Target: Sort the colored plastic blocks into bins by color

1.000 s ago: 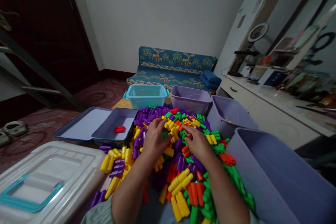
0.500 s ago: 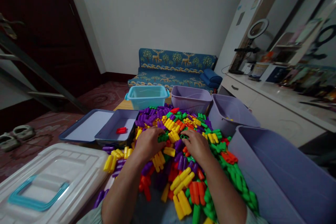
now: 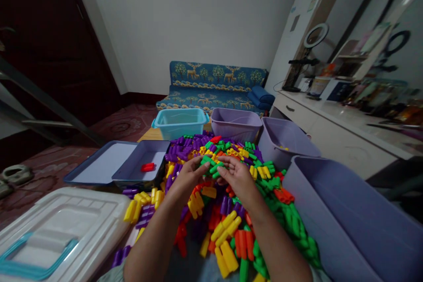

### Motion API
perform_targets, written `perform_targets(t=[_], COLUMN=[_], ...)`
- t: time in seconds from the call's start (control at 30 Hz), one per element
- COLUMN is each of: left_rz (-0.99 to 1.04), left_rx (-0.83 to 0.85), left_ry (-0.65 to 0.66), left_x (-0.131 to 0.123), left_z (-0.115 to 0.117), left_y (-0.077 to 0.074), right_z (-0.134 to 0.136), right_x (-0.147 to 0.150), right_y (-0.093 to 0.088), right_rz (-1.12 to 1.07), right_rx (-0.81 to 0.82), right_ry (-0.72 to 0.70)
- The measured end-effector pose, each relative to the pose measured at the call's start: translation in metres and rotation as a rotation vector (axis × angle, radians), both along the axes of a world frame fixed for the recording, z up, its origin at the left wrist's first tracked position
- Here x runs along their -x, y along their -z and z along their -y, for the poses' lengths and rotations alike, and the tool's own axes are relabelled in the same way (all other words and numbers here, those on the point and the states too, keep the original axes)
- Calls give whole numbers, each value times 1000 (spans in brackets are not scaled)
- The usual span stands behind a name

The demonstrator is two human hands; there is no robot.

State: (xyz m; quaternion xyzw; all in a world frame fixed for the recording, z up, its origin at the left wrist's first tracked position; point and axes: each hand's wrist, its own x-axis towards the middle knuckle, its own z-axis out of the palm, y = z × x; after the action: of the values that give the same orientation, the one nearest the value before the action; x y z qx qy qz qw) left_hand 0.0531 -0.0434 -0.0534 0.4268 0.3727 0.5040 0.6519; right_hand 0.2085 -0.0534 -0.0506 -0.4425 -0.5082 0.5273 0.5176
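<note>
Above a heap of plastic building blocks [image 3: 228, 224] in purple, yellow, green and red-orange, my two hands come together. My left hand [image 3: 191, 174] is closed with its thumb and fingers on a green building block [image 3: 206, 161]. A second green building block [image 3: 216, 169] sits between the thumb and fingers of my right hand [image 3: 236, 174]. The two green pieces touch or nearly touch; whether they are joined I cannot tell. The fingertips partly cover both pieces.
Behind the heap stand a turquoise bin [image 3: 180, 125] and a lilac bin [image 3: 235, 124]. More lilac bins [image 3: 286, 139] line the right, one large [image 3: 333, 211]. At left are an open case [image 3: 132, 169] holding a red block [image 3: 147, 167] and a white lid [image 3: 76, 216] with a blue handle.
My hands have lifted off the heap and drawn together. Each now holds a green block up between its fingers. The whole view has shifted slightly.
</note>
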Motion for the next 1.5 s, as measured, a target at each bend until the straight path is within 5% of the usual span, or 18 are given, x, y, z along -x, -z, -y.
perform_targets(t=[0.23,0.43,0.77,1.03,1.3,1.5], left_rz=[-73,-160,-129,-136,-309,-244], left_rx=[0,-155,-129,-121,-222,-247], left_ry=[17,158,125,-21,37,-37], left_x=[-2,-3,-1,1,-2,-5], left_z=[6,7,6,-2,-5,-9], left_y=[-4,-5,-6,4,18,31], right_z=[2,1,5,5,18,15], right_x=[4,-1,-5,-3,-14,-18], right_y=[6,12,1,-1,8,12], right_rz=[116,306,379,317,405,359], right_rx=[-120,-126,-206,-143,-33,4], right_ry=[26,89,86,27,-9,-5])
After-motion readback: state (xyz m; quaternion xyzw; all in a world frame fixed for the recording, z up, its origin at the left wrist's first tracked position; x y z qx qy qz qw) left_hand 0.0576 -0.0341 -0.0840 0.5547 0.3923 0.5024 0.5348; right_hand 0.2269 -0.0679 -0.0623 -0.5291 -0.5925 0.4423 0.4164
